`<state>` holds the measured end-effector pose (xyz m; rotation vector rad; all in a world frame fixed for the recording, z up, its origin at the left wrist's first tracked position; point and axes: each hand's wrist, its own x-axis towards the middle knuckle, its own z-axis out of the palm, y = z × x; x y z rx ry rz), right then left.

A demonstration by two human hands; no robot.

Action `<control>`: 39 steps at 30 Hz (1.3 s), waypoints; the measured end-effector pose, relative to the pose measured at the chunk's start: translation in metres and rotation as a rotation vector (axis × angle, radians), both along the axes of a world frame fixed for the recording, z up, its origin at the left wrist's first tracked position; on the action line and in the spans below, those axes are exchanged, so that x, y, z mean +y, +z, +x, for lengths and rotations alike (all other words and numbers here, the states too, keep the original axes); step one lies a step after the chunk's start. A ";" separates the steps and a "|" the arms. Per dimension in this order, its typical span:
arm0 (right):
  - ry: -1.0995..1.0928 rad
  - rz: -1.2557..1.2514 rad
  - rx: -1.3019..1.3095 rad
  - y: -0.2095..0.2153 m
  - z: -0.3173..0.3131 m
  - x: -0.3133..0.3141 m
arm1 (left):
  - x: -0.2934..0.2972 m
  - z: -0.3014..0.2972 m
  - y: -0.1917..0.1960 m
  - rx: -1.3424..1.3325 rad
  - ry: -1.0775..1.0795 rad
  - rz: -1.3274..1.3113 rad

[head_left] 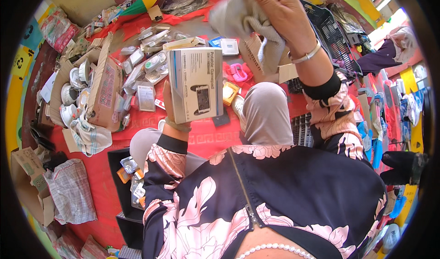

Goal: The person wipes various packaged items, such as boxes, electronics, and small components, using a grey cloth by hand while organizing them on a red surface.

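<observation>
My left hand (168, 101) grips the left side of a white and grey gamepad box (195, 87), its fingers mostly hidden behind it. The box is held upright, and its front pictures a black handheld game controller. Raised at the upper right, my right hand (285, 18) is closed around a bunched grey cloth (231, 18). The cloth hangs above and to the right of the box, apart from it, and is slightly blurred.
At left stands an open cardboard box (106, 91) of white round parts. Several small packaged goods (153, 66) lie beyond it on the red covering (211, 137). Black crates (323, 34) stand at the far right. A black case (121, 179) with small items sits by my left arm.
</observation>
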<state>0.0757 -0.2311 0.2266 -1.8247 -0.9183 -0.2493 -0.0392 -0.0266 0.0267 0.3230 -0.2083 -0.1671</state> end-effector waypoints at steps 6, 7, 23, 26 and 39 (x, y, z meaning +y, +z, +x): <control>0.050 0.039 -0.350 -0.080 -0.036 0.069 | -0.005 0.002 0.005 -0.050 0.113 -0.022; 0.035 -0.202 -0.430 -0.102 -0.043 0.078 | -0.006 0.002 0.005 -0.107 0.103 -0.074; 0.463 -0.219 -0.422 -0.145 -0.096 0.048 | 0.038 0.004 0.006 0.128 0.335 0.061; 0.266 -0.014 -0.040 -0.125 -0.063 0.019 | 0.020 0.006 0.033 0.090 0.421 -0.034; 0.125 0.512 1.004 -0.154 -0.014 0.087 | 0.025 0.015 0.026 0.075 0.452 0.342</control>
